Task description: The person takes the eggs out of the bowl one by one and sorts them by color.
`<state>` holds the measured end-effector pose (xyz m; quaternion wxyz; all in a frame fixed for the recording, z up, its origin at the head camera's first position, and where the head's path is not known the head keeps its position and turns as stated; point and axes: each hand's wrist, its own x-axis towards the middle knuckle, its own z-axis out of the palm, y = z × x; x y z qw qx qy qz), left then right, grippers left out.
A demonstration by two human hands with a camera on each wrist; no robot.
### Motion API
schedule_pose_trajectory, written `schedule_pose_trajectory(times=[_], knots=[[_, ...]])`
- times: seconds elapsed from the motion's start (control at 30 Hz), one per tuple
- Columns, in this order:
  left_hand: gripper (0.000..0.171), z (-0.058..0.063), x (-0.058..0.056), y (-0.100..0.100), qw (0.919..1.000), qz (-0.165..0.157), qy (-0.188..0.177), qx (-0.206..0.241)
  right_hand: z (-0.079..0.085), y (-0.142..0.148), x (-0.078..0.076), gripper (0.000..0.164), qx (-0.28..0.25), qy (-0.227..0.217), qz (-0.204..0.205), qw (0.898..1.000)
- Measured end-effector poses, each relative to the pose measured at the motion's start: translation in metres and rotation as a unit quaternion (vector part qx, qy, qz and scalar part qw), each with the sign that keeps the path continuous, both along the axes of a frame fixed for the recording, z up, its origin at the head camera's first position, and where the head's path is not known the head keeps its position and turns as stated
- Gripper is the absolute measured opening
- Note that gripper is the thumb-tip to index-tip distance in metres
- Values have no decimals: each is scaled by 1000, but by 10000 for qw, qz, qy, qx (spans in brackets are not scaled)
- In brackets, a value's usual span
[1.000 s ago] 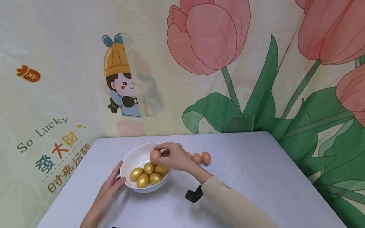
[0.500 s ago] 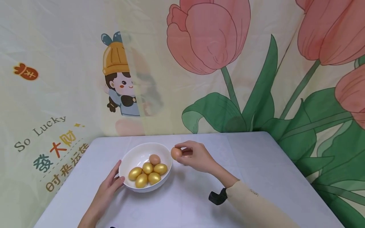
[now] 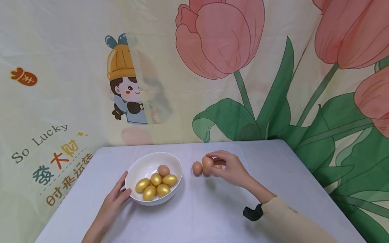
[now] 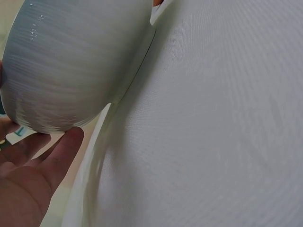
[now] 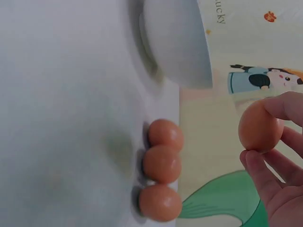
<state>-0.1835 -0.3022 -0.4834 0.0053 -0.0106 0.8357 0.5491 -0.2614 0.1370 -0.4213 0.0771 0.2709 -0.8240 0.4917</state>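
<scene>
With your right hand (image 3: pixel 230 167) you are pinching a brown egg (image 3: pixel 208 161) between thumb and fingertips — the digits are standing only as far apart as the shell. You are holding that egg up off the white-covered table (image 3: pixel 188 219), and in the right wrist view it is showing apart from the three brown eggs (image 5: pixel 162 164), which are lying close together in a row. From the head view it is partly covering the middle one. Your left hand (image 3: pixel 113 199) is resting against the left side of the white bowl (image 3: pixel 144 168); its fingers are lying loosely extended along the outside, and its thumb is touching the near side. Inside, five gold eggs (image 3: pixel 156 180) are lying grouped together — one more brown egg (image 3: pixel 163 170) is sitting just behind them. A black object (image 3: pixel 253 212) is showing at your beige sleeve (image 3: pixel 294 224).
</scene>
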Motion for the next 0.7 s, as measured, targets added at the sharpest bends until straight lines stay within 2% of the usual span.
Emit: schedule_pose_trajectory(times=[0.2, 0.5, 0.7], knots=[[74, 0, 0, 1, 10000, 21, 17, 22, -9, 23, -3, 47, 35, 158, -101, 9998], [74, 0, 0, 2, 10000, 34, -44, -5, -28, 55, -8, 50, 258, 63, -580, 9980], [74, 2, -1, 3, 10000, 42, -16, -52, -39, 70, -13, 48, 244, 191, -650, 9974]])
